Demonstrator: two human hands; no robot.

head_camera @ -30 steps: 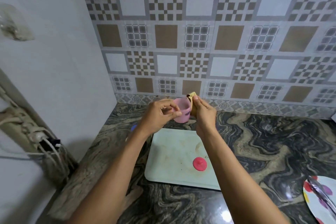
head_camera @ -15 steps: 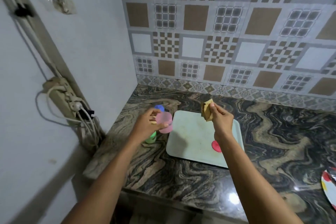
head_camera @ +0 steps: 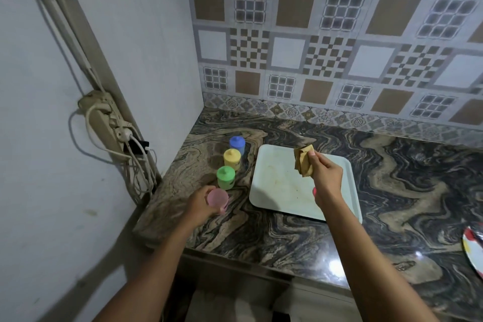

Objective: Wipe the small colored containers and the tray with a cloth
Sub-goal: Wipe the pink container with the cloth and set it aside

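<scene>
My left hand (head_camera: 200, 205) grips a lidless pink container (head_camera: 218, 199) low over the counter, just in front of a row of lidded ones: green (head_camera: 225, 177), yellow (head_camera: 232, 159) and blue (head_camera: 237, 145). My right hand (head_camera: 325, 178) pinches a folded tan cloth (head_camera: 303, 163) above the pale rectangular tray (head_camera: 277, 185). A pink lid (head_camera: 314, 191) on the tray peeks out from behind my right wrist.
The marbled stone counter (head_camera: 392, 191) ends at a white wall on the left, where a power strip with cables (head_camera: 115, 133) hangs. A patterned tiled wall stands behind. A spotted plate (head_camera: 474, 251) lies at the right edge.
My left hand carried the pink container away from the cloth, left and down toward the row of containers. My right hand stayed over the tray with the cloth. The camera tilted left and down.
</scene>
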